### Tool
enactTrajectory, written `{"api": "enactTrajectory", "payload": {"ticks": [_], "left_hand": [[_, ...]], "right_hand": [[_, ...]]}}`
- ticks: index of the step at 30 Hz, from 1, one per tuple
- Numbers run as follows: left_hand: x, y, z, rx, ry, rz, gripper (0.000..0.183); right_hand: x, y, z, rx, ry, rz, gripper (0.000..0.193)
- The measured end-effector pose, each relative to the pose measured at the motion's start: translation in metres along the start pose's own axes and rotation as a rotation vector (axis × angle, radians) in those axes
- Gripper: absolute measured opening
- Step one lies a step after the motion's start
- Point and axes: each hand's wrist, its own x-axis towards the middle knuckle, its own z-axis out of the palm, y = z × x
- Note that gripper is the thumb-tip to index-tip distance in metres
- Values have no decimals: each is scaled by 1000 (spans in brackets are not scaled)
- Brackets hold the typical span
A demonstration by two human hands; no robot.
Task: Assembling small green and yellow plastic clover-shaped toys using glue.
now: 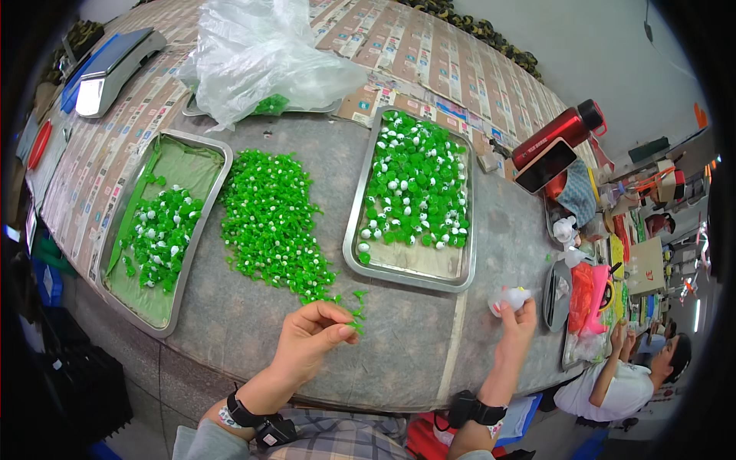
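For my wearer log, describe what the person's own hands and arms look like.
The left hand and right hand are gloveless. Each wears a black wrist strap with a boxy black unit. White patterned cuffs show behind; the left sleeve is grey.

Beyond the left fingers (326,310), a pile (268,218) is spread between a left tray (188,162) and a right tray (414,259); a phone (546,165) is placed beyond the right fingers (526,313).

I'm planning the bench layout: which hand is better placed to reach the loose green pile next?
Probably the left hand: though pinching a small green piece, it is close to the green pile. The right hand is farther off, holding a whitish object.
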Motion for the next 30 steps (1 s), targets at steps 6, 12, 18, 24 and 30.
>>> {"api": "enactTrajectory", "payload": {"ticks": [6,12,18,24,30], "left_hand": [[0,3,5,-5,42,-4,10],[-3,3,0,-15,32,-15,10],[-1,4,1,-4,21,-8,9],[-3,7,0,-19,18,-28,9],[-3,6,-10,-36,-65,-11,8]], "right_hand": [[-3,-9,4,-373,268,-293,32],[-30,-85,68,-484,-164,-498,11],[-8,-58,163,-662,-696,-713,13],[-4,-49,183,-901,-799,-728,12],[-21,-55,144,-138,-930,-70,17]]}}
